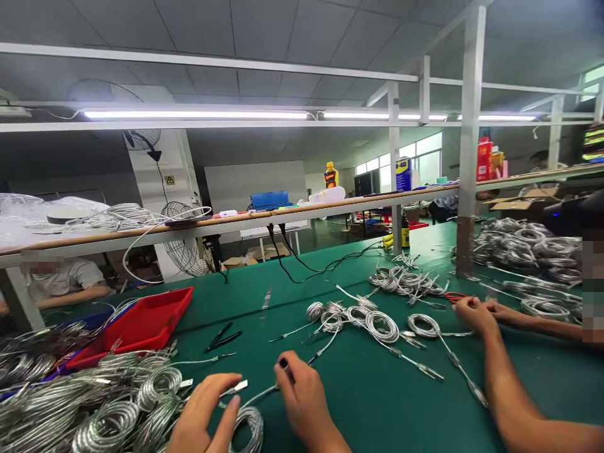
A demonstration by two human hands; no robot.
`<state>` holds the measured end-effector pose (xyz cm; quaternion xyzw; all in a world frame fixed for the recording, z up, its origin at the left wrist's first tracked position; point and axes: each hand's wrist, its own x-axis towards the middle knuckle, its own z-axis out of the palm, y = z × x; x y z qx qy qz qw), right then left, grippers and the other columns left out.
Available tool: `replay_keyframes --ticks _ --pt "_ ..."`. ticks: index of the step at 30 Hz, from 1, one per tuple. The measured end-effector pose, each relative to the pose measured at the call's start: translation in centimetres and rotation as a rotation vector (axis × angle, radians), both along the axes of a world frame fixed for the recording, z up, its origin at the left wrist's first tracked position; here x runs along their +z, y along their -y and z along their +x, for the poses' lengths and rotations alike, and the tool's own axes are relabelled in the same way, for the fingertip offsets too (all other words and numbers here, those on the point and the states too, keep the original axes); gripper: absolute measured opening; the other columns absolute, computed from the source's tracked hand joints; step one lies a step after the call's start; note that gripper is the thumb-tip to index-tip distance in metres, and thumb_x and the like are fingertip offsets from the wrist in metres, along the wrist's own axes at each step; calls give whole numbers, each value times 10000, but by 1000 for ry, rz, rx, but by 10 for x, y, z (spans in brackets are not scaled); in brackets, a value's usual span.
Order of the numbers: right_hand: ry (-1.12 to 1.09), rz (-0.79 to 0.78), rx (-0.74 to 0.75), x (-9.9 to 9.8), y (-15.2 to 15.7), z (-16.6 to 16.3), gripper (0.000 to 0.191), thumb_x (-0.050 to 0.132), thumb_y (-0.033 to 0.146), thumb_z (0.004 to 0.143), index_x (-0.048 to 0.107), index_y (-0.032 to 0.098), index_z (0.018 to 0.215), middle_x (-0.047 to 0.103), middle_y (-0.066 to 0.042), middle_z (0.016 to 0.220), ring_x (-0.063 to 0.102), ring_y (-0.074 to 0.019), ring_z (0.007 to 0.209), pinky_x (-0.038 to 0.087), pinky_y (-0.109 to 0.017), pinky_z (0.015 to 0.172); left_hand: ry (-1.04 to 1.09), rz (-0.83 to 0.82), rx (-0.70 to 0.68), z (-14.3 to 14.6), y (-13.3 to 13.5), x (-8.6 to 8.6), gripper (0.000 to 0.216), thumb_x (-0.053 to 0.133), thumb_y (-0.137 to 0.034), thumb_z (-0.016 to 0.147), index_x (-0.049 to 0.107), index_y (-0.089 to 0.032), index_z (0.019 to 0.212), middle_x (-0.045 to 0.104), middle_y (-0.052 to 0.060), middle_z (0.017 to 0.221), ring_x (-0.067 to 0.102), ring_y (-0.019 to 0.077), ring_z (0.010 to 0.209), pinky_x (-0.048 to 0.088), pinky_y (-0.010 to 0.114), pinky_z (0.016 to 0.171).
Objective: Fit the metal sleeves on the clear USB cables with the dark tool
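Note:
My left hand [205, 412] is at the bottom centre, its thumb and forefinger spread apart with nothing visibly gripped. Just beyond those fingers shows a flat metal-ended plug [236, 387]. A coiled silver cable [250, 431] lies between my two hands, and its free length runs up to my right hand [302, 393]. The right fingers are pinched round that cable; a small dark piece [284, 363] pokes out at the fingertips. To the left is a large heap of coiled silver cables [108, 409]. More coiled cables [380, 326] lie on the green tabletop [377, 402] ahead.
Black-handled cutters [223, 336] lie near a red tray [151, 321]. At right, a co-worker's hands [479, 314] work over red-handled pliers [455, 297]. A shelf [292, 217] on white posts [467, 138] spans the bench. Another person [70, 283] sits at far left.

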<state>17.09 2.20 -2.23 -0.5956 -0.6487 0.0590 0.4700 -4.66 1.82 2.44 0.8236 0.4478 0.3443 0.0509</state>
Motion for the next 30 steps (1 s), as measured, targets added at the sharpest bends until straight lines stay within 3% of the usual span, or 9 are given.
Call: replay_keyframes --ticks 3,6,10,14,19,24,27,30 --pt "-135 58 -95 -7 -11 3 435 248 466 1094 584 224 961 673 -29 751 639 -216 669 359 -273 610 -115 -254 68 27 -17 -8 368 414 -307 1039 664 -173 1273 695 111 1322 648 253 1233 509 372 1071" --pt "-207 77 -106 -15 -18 3 430 286 519 1077 560 237 905 637 -11 705 607 -221 623 337 -280 587 -201 -334 91 58 -37 -29 321 585 -173 950 671 -137 1257 705 135 1284 640 281 1234 489 423 1072" --pt "-275 94 -104 -18 -19 1 401 325 527 1066 559 246 903 627 -4 721 595 -224 642 351 -276 600 -242 -366 121 86 -60 -47 129 684 -225 959 695 -139 1055 710 74 1136 651 266 1127 485 506 1027" --pt "-347 87 -115 -21 -21 2 402 320 531 1063 553 246 904 618 -9 739 586 -227 675 369 -276 618 -124 -422 82 80 -62 -51 122 589 -217 1005 649 -155 918 694 40 990 663 219 991 501 414 943" --pt "-392 14 -81 -29 -28 2 423 389 593 1005 499 252 780 559 3 683 525 -216 648 307 -292 598 158 -511 66 55 -47 -54 348 285 -400 1060 577 -212 1030 676 49 957 640 225 879 480 337 801" --pt "-462 -109 -55 -31 -37 11 456 408 648 973 478 247 768 446 42 627 435 -177 587 269 -283 558 383 -582 67 50 -46 -51 425 335 -546 979 601 -214 974 596 12 811 565 223 751 421 311 675" --pt "-545 -217 -25 -27 -50 20 464 414 671 924 482 242 761 374 63 592 356 -151 521 255 -267 500 467 -619 56 51 -49 -48 400 403 -528 919 622 -199 980 500 -25 716 489 198 645 361 293 592" --pt "-633 -335 55 -21 -59 25 474 455 696 842 516 230 779 320 93 537 260 -119 443 215 -249 433 510 -633 33 51 -49 -47 380 444 -499 876 632 -188 988 515 -19 730 498 196 657 366 289 604"
